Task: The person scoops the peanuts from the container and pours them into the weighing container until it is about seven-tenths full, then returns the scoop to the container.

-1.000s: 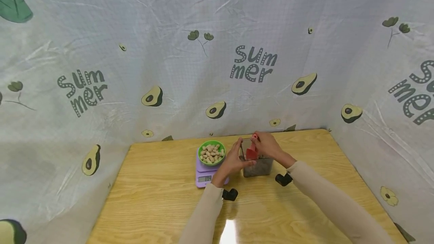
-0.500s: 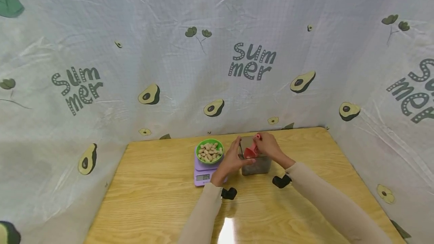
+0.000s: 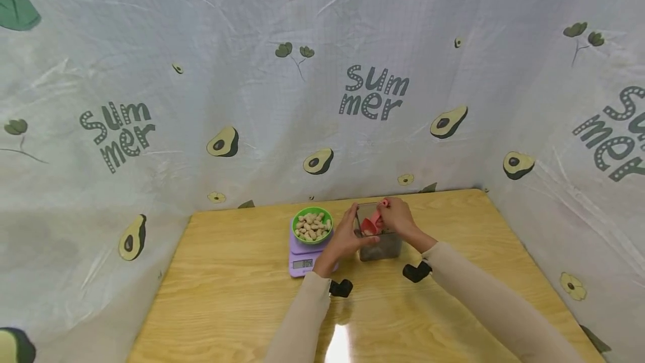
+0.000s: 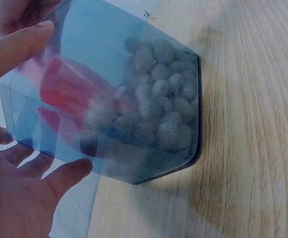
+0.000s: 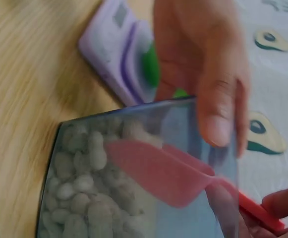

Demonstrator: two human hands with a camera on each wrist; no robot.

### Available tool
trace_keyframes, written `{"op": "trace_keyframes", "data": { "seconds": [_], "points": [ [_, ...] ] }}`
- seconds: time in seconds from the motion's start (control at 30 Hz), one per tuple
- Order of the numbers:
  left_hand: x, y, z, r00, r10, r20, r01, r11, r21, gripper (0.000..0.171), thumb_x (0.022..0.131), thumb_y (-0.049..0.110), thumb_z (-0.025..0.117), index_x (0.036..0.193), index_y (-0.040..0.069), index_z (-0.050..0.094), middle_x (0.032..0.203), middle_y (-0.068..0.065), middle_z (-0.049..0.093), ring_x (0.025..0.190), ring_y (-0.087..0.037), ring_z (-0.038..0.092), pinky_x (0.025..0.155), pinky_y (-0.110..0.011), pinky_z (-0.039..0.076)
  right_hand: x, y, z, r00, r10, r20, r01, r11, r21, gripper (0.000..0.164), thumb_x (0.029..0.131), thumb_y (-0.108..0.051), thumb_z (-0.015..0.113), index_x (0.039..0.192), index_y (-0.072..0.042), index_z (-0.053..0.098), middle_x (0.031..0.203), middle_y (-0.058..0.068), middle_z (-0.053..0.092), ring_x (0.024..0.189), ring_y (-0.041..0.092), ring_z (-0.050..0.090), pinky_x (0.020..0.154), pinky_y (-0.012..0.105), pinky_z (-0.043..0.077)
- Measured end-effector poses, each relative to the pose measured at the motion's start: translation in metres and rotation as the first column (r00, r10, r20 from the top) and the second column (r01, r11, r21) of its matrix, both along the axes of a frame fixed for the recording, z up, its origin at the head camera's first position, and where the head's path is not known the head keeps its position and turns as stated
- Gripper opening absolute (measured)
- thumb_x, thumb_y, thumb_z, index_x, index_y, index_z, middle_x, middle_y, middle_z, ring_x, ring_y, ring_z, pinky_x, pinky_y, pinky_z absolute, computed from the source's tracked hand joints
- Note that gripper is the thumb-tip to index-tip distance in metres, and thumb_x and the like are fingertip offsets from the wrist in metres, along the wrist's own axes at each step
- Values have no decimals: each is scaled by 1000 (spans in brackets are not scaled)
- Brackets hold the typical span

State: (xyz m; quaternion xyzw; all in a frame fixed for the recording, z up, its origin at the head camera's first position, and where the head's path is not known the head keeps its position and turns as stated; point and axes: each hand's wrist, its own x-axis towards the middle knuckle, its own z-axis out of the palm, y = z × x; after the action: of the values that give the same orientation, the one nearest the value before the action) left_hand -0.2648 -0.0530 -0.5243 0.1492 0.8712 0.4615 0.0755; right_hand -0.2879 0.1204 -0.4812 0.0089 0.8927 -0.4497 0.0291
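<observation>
A clear, dark-tinted plastic container (image 3: 381, 249) stands on the table, with unshelled peanuts (image 4: 168, 99) heaped in its lower part. My left hand (image 3: 347, 240) grips its left side near the rim, thumb on one wall and fingers along another. Inside the container is a red scoop (image 5: 158, 168), its tip in among the peanuts. The scoop's handle is held by my right hand (image 3: 396, 215) at the top of the container. To the left, a green bowl (image 3: 312, 243) filled with peanuts sits on a purple kitchen scale (image 3: 301, 252) with a lit display.
The wooden table (image 3: 242, 296) extends to the left, right and front of these things. Behind and beside it hangs a pale printed cloth (image 3: 262, 99). My left forearm passes close to the scale's front right corner.
The red scoop has tilted inside the container, its handle leaning further right and its bowl turned more upward. My left hand keeps its hold on the container. The head view has shifted slightly.
</observation>
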Motion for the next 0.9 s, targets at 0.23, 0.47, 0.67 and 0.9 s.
{"op": "trace_keyframes", "data": {
  "seconds": [0.23,0.47,0.67,0.9],
  "points": [
    [1,-2,-3,1000,4,15,-4,1000,4,110,79,47,79,160,21,9,163,-11,23,147,-34,31,113,-55,35,0,18,3,969,-90,232,177,904,-389,34,105,-23,44,118,7,57,74,3,65,65,12,71,74,33,60],
    [3,0,-3,1000,6,26,-6,1000,5,109,80,47,78,160,20,9,164,-11,19,147,-36,30,112,-56,36,7,22,2,962,-125,243,235,832,-503,37,106,-20,42,127,9,52,76,2,64,67,9,69,82,36,59],
    [5,1,-1,998,20,54,-21,1000,16,108,81,47,78,160,27,7,166,-9,13,150,-35,24,114,-58,32,12,33,6,955,-106,278,262,740,-620,45,107,-20,38,141,9,40,80,1,65,71,7,70,76,24,58],
    [5,2,-3,997,31,69,-33,999,33,109,80,48,78,159,31,4,166,-9,13,150,-35,22,116,-57,29,14,37,3,946,-100,309,299,637,-710,48,108,-21,36,146,8,32,78,-2,67,70,5,70,75,22,58]
  ]
}}
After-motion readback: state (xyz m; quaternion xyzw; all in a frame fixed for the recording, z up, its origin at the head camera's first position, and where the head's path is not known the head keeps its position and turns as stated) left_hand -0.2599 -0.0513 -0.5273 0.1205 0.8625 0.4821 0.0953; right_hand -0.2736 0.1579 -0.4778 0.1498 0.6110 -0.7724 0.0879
